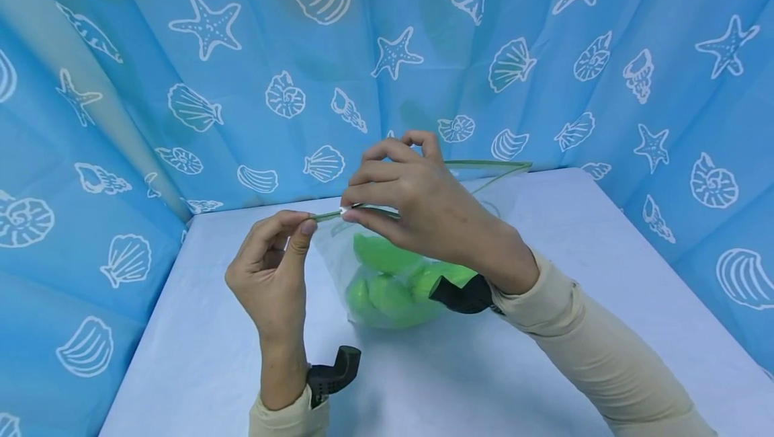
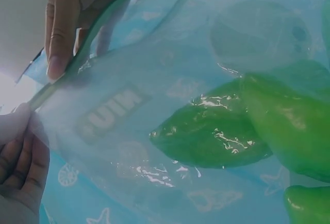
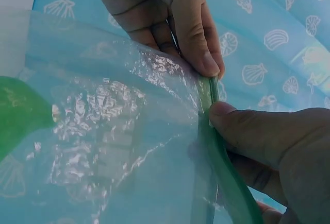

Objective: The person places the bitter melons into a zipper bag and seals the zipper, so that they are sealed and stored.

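Observation:
A clear zip bag (image 1: 331, 249) with a green zip edge (image 2: 105, 15) stands over the white table, held at its top. Several glossy green fruits (image 1: 387, 296) with pointed tips lie in its lower part. My left hand (image 1: 272, 262) pinches the left end of the zip edge between thumb and index finger. Close beside it, my right hand (image 1: 417, 198) pinches the same edge at a small white slider (image 1: 343, 211). Farther right, the two sides of the bag's mouth (image 1: 504, 167) spread apart. Printed lettering (image 2: 113, 112) shows through the film.
The white table (image 1: 199, 356) runs under both arms. A blue curtain (image 1: 242, 121) with white shells and starfish surrounds its back and sides. Black wrist cameras (image 1: 334, 373) sit on both wrists, the right one overlapping the fruits in the head view.

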A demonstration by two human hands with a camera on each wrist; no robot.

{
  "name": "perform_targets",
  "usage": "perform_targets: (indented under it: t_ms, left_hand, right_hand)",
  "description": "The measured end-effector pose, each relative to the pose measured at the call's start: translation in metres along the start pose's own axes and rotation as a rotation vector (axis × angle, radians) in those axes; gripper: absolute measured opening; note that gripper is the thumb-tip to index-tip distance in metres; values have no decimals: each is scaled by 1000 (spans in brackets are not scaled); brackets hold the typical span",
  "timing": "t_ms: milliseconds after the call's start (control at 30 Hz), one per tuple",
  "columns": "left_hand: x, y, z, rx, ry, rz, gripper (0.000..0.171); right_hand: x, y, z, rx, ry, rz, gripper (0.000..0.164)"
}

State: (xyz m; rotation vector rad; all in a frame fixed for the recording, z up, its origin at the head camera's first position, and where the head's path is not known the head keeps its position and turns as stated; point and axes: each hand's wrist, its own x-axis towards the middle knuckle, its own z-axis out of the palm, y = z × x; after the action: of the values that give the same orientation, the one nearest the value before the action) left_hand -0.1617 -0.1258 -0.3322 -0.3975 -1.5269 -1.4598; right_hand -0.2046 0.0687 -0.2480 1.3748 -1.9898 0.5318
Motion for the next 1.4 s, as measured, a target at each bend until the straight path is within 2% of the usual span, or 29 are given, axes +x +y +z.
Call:
perform_targets:
  t_ms: [200,700,1400]
  left_hand:
    - [-1,-1,-1,27,6,-8,17]
    - [-1,-5,-4,27,24,1,17]
    - [1,-6,-6,36,8,-23,17]
  right_hand:
    - [-5,3,-4,12,5,9,6]
    - [-20,13,-6,-1,32,34,8]
    - [-38,26,-10,26,53,53,11]
